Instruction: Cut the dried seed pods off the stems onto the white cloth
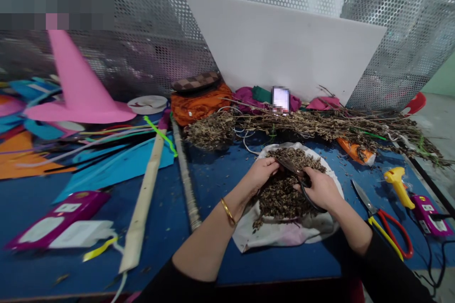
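A pair of black-handled scissors (290,165) is in my right hand (320,188), its fingers through the loops. The blades point left, toward the fingertips of my left hand (262,174). Those fingertips are pinched together near the blade tips; what they hold is too small to make out, perhaps a bit of dried plant. Both hands hover over a heap of brown dried plant pieces (284,201), which lies on a white cloth (245,234). Some pieces stick up at the heap's near left edge.
Dried stalks (320,123) stretch along the back, with a lit phone (281,99) behind. Red-and-yellow-handled scissors (371,210), a yellow glue gun (398,184) and a purple power strip (430,215) sit right. Leftward are a wooden stick (147,203), a wrapped rod (185,175) and a pink hat (78,85).
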Demonstrator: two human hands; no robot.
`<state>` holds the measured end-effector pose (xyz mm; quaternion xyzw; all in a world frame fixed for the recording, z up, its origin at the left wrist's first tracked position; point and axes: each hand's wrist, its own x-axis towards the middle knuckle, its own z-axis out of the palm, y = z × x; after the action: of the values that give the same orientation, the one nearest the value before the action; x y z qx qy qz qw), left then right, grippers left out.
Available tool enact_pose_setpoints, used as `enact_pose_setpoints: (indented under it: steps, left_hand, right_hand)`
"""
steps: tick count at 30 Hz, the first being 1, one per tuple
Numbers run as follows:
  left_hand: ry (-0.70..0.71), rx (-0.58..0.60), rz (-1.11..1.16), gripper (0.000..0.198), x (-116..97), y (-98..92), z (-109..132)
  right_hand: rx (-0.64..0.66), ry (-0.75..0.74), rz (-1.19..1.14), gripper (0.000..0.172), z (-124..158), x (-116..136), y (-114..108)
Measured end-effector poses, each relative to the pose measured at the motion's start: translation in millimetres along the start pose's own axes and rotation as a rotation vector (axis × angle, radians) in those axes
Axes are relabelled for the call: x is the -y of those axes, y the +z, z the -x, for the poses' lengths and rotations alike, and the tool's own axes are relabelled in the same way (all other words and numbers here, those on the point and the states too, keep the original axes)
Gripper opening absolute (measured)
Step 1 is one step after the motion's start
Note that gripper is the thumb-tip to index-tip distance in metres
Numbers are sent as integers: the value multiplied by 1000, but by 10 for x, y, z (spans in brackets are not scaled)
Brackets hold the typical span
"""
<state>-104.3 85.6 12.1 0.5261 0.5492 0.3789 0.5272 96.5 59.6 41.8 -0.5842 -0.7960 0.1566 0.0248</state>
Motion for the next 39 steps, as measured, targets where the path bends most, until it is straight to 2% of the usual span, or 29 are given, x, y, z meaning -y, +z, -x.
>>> enact_pose_setpoints:
  steps: [11,16,19,22,27,34,39]
  left_hand:
    - [-38,79,-73,28,-18,21,18]
    - [-31,90,-34,29,7,20,0]
    - [-38,90,-13,28,18,16,-17]
    - [-43,93,-8,26,10,13,-16]
    - [-54,128,-60,24,7,30,1]
    - [-51,117,-26,25,31,34,-14]
    - [-60,111,-34,27,11,34,7]
  right_hand:
    - [5,-16,15,43,-2,22,2]
    - [40,-36,26,25,-18,6,9]
    - [57,-35,46,21,-25,-3,13]
    - [54,-47,56,21,-20,2,17]
    - [18,-30,89,31,-3,38,25]
    - [91,-29,98,24,-20,33,-7]
    - [50,-47,94,27,-4,45,8]
